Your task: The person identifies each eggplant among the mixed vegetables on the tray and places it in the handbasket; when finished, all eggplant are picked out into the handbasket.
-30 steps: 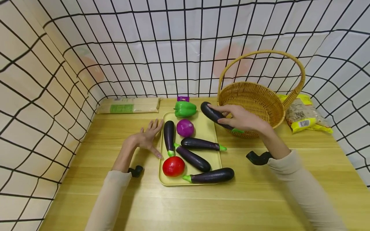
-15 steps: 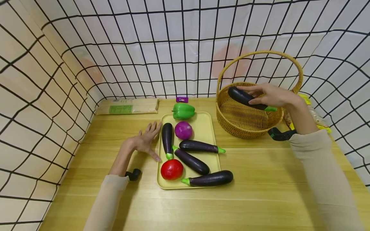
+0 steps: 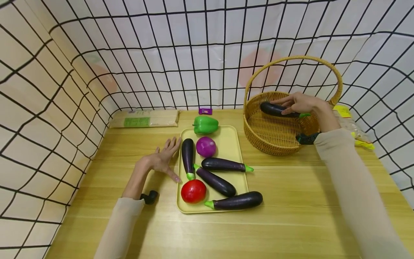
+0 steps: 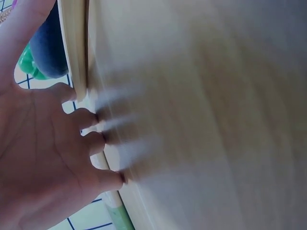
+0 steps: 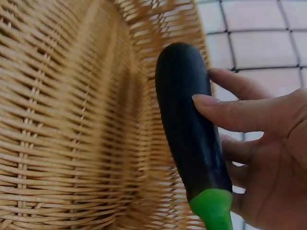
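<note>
My right hand (image 3: 302, 103) grips a dark eggplant (image 5: 189, 115) with a green stem, thumb on one side and fingers on the other. That eggplant is inside the mouth of the wicker basket (image 3: 270, 142), near its back wall. My left hand (image 3: 161, 158) has its fingers spread at the left edge of the yellow tray (image 3: 231, 138); its fingertips touch the table and tray edge. On the tray lie several more eggplants (image 3: 223, 164), a purple onion (image 3: 206, 146), a red tomato (image 3: 193, 191) and a green bell pepper (image 3: 206, 125) at the back rim.
A flat package of noodles (image 3: 143, 119) lies at the back left. Behind the tray is a small purple packet (image 3: 205, 111). Yellow-trimmed bags (image 3: 352, 126) lie right of the basket, partly hidden by the right arm. A black-grid white cloth (image 3: 194, 54) stands behind the table.
My right hand has carried the eggplant from beside the tray's upper right corner, over the basket rim, then down into the basket. My left hand has stayed at the tray edge.
</note>
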The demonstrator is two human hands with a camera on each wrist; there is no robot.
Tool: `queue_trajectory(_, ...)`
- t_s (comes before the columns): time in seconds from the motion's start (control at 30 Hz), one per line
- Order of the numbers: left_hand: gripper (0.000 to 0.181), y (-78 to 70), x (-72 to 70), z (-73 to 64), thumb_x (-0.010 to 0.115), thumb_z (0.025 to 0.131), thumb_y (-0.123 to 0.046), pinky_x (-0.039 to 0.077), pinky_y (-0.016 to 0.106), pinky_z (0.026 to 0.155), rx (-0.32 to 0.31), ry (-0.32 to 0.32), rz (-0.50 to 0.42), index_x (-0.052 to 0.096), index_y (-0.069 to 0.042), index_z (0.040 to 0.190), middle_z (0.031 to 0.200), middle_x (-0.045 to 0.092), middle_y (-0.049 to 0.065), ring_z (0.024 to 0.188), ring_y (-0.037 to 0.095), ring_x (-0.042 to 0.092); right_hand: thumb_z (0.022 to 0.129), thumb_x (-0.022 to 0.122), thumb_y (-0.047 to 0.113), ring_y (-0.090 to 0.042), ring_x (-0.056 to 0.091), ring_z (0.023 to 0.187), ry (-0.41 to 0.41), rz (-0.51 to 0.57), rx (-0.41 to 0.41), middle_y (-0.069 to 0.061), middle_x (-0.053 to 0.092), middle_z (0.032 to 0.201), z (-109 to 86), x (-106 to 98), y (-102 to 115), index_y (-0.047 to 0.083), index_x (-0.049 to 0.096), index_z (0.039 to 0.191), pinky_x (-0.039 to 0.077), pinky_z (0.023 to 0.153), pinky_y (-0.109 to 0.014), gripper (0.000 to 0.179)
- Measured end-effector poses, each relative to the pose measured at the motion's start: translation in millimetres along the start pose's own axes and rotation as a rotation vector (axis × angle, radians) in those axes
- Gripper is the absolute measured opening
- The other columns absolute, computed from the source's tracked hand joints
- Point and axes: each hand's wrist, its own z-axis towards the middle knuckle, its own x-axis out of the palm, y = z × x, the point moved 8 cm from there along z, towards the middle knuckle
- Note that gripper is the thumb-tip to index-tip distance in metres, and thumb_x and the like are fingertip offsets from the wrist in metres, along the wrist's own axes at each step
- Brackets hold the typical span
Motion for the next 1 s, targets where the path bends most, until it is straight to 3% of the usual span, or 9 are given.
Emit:
queue_trajectory(0.17, 0.156, 1.4, -0.1, -1.9, 0.097, 0.065, -0.047, -0.01, 0.072, 0.124, -0.004, 0.004, -0.004, -0.019, -0.011, 0.164, 0.169, -0.027, 0.021, 0.158, 0.042, -0.024, 0.104, 0.062, 0.011, -0.058, 0.037, 0.143, 0.007, 0.034, 0.015, -0.041, 0.038, 0.155, 13.2, 1.1, -13.8, 0.008, 0.04, 0.158, 0.04, 0.059, -0.036, 0.058)
queue_trajectory(0.27, 0.156, 1.1, -0.5, -2.6, 0.097, 0.066, -0.046, -0.009, 0.073, 0.124, 0.001, 0.003, -0.005, -0.019, -0.011, 0.164, 0.169, -0.026, 0.022, 0.158, 0.043, -0.023, 0.103, 0.062, 0.011, -0.057, 0.034, 0.145, 0.01, 0.075, 0.038, -0.039, 0.036, 0.157, 18.6, 3.1, -20.0, 0.008, 0.041, 0.157, 0.052, 0.087, -0.051, 0.058)
queue_trajectory(0.3, 0.155, 1.3, -0.6, -2.6, 0.097, 0.066, -0.046, -0.009, 0.073, 0.124, 0.003, 0.003, -0.005, -0.019, -0.011, 0.164, 0.169, -0.026, 0.022, 0.158, 0.043, -0.023, 0.103, 0.063, 0.011, -0.057, 0.033, 0.146, 0.01, 0.091, 0.049, -0.039, 0.035, 0.158, 20.2, 3.9, -22.1, 0.008, 0.041, 0.157, 0.05, 0.1, -0.059, 0.058)
queue_trajectory(0.37, 0.155, 1.9, -0.9, -2.5, 0.097, 0.066, -0.046, -0.009, 0.073, 0.124, 0.004, 0.003, -0.004, -0.019, -0.011, 0.164, 0.169, -0.027, 0.022, 0.158, 0.043, -0.023, 0.102, 0.064, 0.011, -0.057, 0.029, 0.148, 0.009, 0.12, 0.069, -0.038, 0.033, 0.159, 23.3, 6.0, -25.6, 0.009, 0.041, 0.157, 0.032, 0.116, -0.073, 0.059)
queue_trajectory(0.43, 0.156, 2.4, -0.8, -2.4, 0.097, 0.066, -0.046, -0.01, 0.072, 0.124, 0.006, 0.006, -0.005, -0.019, -0.011, 0.164, 0.169, -0.027, 0.022, 0.158, 0.042, -0.024, 0.102, 0.065, 0.011, -0.058, 0.027, 0.148, 0.01, 0.148, 0.087, -0.038, 0.032, 0.16, 26.3, 8.3, -29.4, 0.009, 0.041, 0.157, 0.02, 0.117, -0.079, 0.061)
queue_trajectory(0.8, 0.16, 6.1, 1.1, 0.1, 0.096, 0.061, -0.055, -0.015, 0.07, 0.124, 0.023, 0.023, -0.037, -0.021, -0.019, 0.164, 0.169, -0.03, 0.018, 0.157, 0.038, -0.029, 0.101, 0.065, 0.01, -0.055, 0.026, 0.15, -0.041, 0.176, 0.103, -0.035, 0.033, 0.161, 35.9, 13.4, -50.9, 0.012, 0.04, 0.158, 0.024, 0.119, -0.075, 0.062)
queue_trajectory(1.0, 0.158, 5.2, 0.8, -0.4, 0.097, 0.063, -0.051, -0.014, 0.071, 0.123, 0.023, 0.014, -0.038, -0.02, -0.017, 0.164, 0.169, -0.029, 0.019, 0.157, 0.039, -0.028, 0.1, 0.067, 0.009, -0.054, 0.023, 0.152, -0.046, 0.247, 0.116, -0.033, 0.032, 0.163, 35.6, 14.4, -53.0, 0.013, 0.043, 0.157, 0.016, 0.121, -0.076, 0.062)
